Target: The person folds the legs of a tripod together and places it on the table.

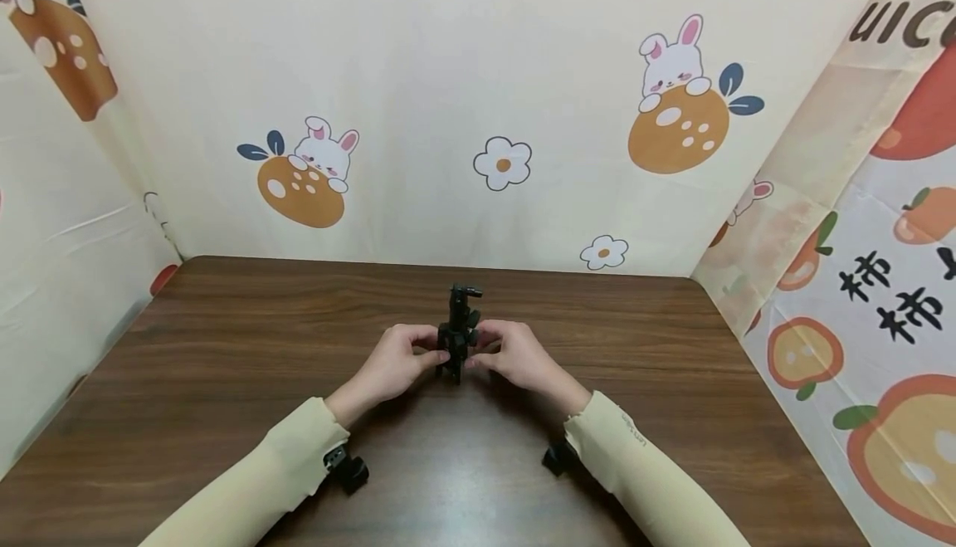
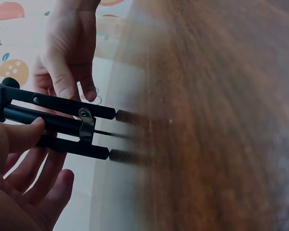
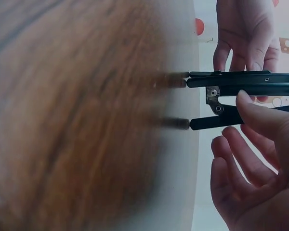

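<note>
The left hand [image 1: 399,362] is pinching a small black tripod [image 1: 458,310], with the thumb pressing on it, and the right hand [image 1: 515,356] is pinching the same tripod from the opposite side. The tripod is standing upright around the middle of the brown wood-grain table [image 1: 187,381]; its 3 legs [image 3: 207,123] are lying almost folded together, and their feet are touching the tabletop. A metal bracket [image 2: 87,126] is showing between the legs. Under the 2 pale yellow sleeves [image 1: 246,481], 2 black wrist cameras [image 1: 347,470] are sitting. Behind the table, a cream cloth backdrop [image 1: 418,74] is hanging, displaying 2 rabbits with orange fruits and 2 white flowers.
</note>
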{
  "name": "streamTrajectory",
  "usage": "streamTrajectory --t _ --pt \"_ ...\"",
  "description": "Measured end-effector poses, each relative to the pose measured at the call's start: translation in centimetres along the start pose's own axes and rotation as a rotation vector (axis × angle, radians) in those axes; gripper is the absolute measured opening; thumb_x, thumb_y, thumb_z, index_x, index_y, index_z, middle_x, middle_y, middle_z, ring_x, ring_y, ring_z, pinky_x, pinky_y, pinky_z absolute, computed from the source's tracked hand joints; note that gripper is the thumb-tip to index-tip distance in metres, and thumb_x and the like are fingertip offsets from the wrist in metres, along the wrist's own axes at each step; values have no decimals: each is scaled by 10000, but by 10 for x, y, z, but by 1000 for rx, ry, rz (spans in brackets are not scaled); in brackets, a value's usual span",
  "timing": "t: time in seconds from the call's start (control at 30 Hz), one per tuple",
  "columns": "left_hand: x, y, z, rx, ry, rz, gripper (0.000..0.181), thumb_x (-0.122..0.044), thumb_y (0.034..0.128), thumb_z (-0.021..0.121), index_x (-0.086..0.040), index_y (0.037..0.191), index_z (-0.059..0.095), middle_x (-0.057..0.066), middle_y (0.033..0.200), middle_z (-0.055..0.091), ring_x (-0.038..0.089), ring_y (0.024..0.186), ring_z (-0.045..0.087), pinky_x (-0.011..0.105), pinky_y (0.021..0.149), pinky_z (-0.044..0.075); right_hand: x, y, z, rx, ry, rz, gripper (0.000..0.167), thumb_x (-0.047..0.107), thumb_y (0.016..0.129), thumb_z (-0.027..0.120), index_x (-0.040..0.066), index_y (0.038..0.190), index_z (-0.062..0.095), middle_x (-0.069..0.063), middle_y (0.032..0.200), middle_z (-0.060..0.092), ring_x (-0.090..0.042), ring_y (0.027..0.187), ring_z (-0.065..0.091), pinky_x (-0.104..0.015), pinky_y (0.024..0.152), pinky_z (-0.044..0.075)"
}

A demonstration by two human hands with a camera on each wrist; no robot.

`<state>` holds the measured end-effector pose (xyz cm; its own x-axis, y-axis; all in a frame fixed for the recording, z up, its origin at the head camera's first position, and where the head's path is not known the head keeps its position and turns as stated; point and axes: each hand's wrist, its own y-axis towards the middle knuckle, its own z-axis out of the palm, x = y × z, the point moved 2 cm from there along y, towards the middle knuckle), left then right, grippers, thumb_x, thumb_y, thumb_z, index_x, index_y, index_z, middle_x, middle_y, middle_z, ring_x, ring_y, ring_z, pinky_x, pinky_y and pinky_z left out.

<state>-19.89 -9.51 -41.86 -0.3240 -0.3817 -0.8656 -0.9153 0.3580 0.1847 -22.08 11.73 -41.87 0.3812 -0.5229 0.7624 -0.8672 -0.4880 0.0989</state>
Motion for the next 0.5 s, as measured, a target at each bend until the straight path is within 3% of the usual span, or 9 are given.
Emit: streamTrajectory --t 0.2,0.37,0.5 --pt "1 3 1 -42 9 -17 144 -64 891 747 -146 1008 762 -50 992 735 162 985 665 442 875 518 3 -3 0 -60 -48 -25 110 127 861 794 167 869 692 87 816 687 -81 764 635 -286 668 526" --pt "0 4 -1 -78 0 -48 160 -44 886 746 -123 1025 750 -37 979 734 153 944 668 426 859 521 7 -7 1 -73 -100 -28 181 208 854 810 192 770 650 119 733 658 -66 649 578 -259 573 475" --pt "-1 2 -3 -77 -15 -37 192 -24 874 751 -100 1050 743 -23 973 728 141 902 671 403 841 531 11 -12 1 -71 -120 -8 220 236 852 812 211 730 631 138 694 635 -57 609 555 -257 543 459"
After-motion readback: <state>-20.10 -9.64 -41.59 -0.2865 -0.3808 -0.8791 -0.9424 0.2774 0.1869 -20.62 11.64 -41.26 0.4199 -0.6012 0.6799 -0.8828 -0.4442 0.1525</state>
